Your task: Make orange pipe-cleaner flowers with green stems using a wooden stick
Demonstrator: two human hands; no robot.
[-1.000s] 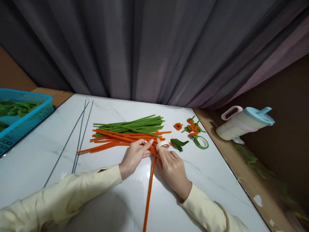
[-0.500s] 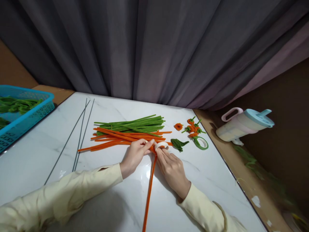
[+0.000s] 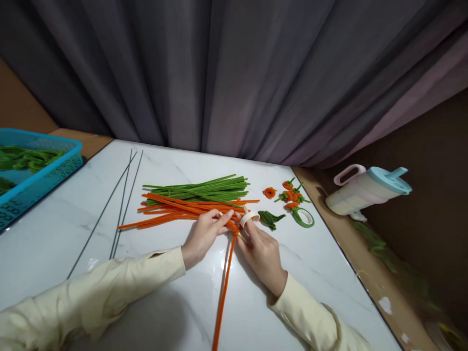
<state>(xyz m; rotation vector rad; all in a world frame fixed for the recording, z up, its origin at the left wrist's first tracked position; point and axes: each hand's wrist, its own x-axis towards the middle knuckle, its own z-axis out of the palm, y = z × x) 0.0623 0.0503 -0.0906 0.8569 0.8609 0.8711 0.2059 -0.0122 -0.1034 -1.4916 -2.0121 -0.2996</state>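
Note:
My left hand (image 3: pixel 206 235) pinches a thin pale stick wrapped in an orange pipe-cleaner coil (image 3: pixel 233 226). From the coil a long orange pipe cleaner tail (image 3: pixel 224 287) runs down toward the front of the table. My right hand (image 3: pixel 261 251) closes around the stick's other end, just right of the coil; its fingertips are partly hidden. A white ring (image 3: pixel 249 218), like a tape roll, sits around a right finger. Behind my hands lie loose orange pipe cleaners (image 3: pixel 171 209) and a bundle of green pipe cleaners (image 3: pixel 204 187).
To the right are dark green leaf pieces (image 3: pixel 269 220), green tape (image 3: pixel 304 218) and several small orange pieces with green tops (image 3: pixel 288 195). Thin dark wires (image 3: pixel 104 214) lie left. A blue basket (image 3: pixel 73 161) stands far left, a tumbler (image 3: pixel 365 192) far right.
My right hand has turned and its fingers have lifted and spread a little, showing more of the coil and stick. The white ring has tilted with it. My left hand stays in place.

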